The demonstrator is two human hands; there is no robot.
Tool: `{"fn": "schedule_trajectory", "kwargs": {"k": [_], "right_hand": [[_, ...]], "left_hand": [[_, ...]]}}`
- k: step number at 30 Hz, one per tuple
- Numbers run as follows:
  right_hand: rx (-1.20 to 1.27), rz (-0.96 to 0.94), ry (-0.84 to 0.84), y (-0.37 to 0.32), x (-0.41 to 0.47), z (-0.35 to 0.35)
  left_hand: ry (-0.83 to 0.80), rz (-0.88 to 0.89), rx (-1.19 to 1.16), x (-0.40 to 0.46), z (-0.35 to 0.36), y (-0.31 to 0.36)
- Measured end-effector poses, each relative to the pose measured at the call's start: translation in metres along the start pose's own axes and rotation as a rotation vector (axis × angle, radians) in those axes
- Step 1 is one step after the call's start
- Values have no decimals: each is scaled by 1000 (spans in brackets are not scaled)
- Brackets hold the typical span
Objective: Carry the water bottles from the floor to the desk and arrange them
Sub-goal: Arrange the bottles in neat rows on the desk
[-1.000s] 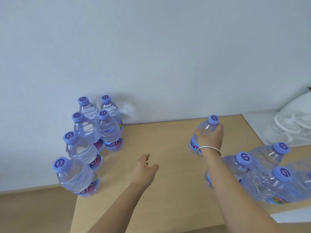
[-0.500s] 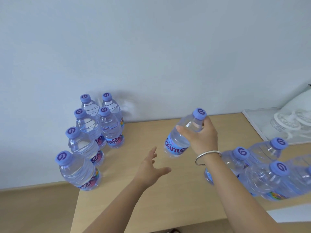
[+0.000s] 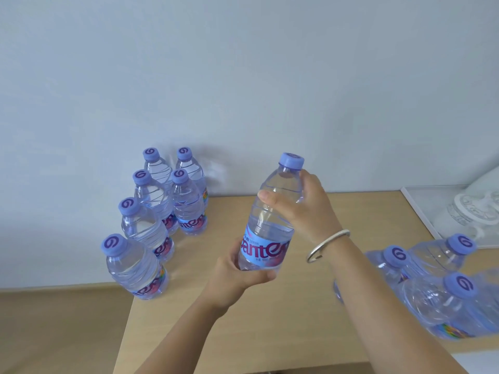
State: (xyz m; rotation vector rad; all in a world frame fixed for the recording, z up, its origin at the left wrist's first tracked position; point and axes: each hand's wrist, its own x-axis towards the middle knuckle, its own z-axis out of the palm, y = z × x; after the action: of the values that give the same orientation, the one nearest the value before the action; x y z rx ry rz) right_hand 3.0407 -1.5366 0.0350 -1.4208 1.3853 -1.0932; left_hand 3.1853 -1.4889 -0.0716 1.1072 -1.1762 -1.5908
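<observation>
While the right hand [image 3: 305, 209] is gripping the shoulder of the water bottle [image 3: 270, 220] and the left hand [image 3: 237, 273] is closing around its base, its long axis is standing near upright above the worktop [image 3: 283, 333], with the arranged rows [image 3: 162, 211] lying leftward, nearer the left grip.

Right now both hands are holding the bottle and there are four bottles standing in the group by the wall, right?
Not quite. Both the left hand and right hand do hold the bottle, but the head view shows six bottles standing in the group by the wall, not four.
</observation>
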Motion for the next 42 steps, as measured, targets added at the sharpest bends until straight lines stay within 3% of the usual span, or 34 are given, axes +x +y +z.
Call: {"fn": "schedule_trajectory", "kwargs": {"k": [5,10,24,30,36,42], "right_hand": [[260,-8,-310,7,1,7],[263,-11,-302,11,6,21],[232,-41,-373,14,15,44],[38,-69,-532,23,19,61],[-98,-53,-599,41,32,96],[-190,-110,-595,60,43,128]], "left_hand": [[-125,-60,-35,-12,-20,2],[-196,-125,-4,-23,-33,1],[-125,-146,-43,-29,-48,-1],[177,-70,-34,-33,-59,-22],[499,-67,184,-26,-73,-54],[617,-165,323,-14,-84,-69]]}}
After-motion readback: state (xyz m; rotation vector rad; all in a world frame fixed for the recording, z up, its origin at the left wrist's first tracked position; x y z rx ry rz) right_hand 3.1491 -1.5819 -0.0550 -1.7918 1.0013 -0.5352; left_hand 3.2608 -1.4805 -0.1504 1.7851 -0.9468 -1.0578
